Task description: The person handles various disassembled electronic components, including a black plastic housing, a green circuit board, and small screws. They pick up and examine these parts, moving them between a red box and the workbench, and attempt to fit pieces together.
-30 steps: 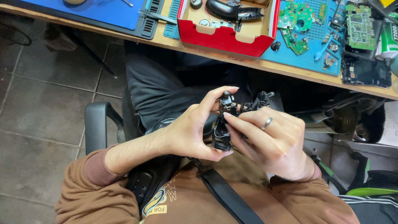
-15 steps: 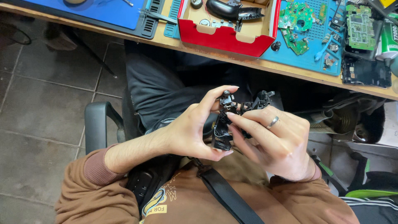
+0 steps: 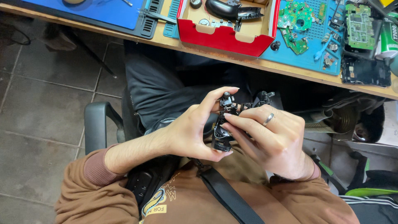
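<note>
Over the lap, one black part (image 3: 226,122) sat pinched between the left hand (image 3: 188,132), thumb under and forefinger over, and the right hand (image 3: 273,143), whose fingers lay pressed on it. Beyond, near the worktop's (image 3: 290,68) front edge, stood one red box (image 3: 224,35) and three green boards (image 3: 296,16). Since earlier, the right fingers had shifted slightly; the part stayed put.

Brown sweatshirt, dark trousers, one ring

Ribbed cuffs pushed up the forearms; a black strap (image 3: 226,195) crosses the chest beside a yellow print; a silver ring (image 3: 268,119) sits on the right hand (image 3: 273,143).
</note>
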